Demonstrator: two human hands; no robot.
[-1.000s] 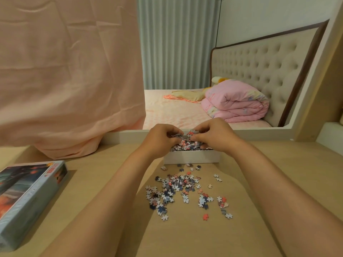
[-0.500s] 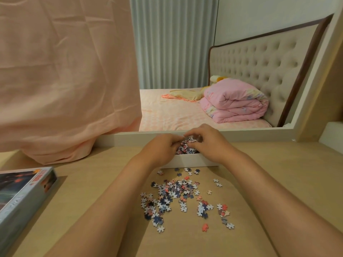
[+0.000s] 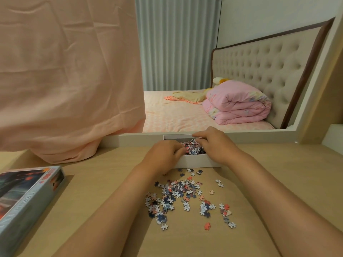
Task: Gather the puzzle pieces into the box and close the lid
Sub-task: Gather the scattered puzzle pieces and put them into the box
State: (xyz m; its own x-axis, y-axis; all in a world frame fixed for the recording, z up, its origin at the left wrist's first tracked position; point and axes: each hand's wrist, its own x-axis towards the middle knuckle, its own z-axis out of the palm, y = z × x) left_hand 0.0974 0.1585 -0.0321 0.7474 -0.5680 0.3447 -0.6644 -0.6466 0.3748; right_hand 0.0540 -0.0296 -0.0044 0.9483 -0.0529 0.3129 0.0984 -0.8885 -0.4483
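Smooth wood-grain tabletop (image 3: 92, 182) carries the glossy printed lid (image 3: 27, 197) at far left, long axis running away from the person. White cardboard box (image 3: 196, 162) sits centre-rear. Left hand (image 3: 163, 154) and right hand (image 3: 213, 143) rest in it, each grip curled narrow on the heap; pinching cannot be told. Loose flat puzzle pieces (image 3: 178, 193) lie nearward, closest to the left hand.

The light wooden tabletop (image 3: 278, 182) lies open right of the shallow white cardboard box (image 3: 194, 162), and in a strip between the left forearm (image 3: 111, 210) and the printed rectangular box lid (image 3: 27, 193) at the left edge. The white mirror frame (image 3: 130, 139) blocks passage just behind the box. Draped peach cloth (image 3: 65, 89) fills the back left. The left hand (image 3: 163, 154) and right hand (image 3: 213, 143) cover the box's opening.
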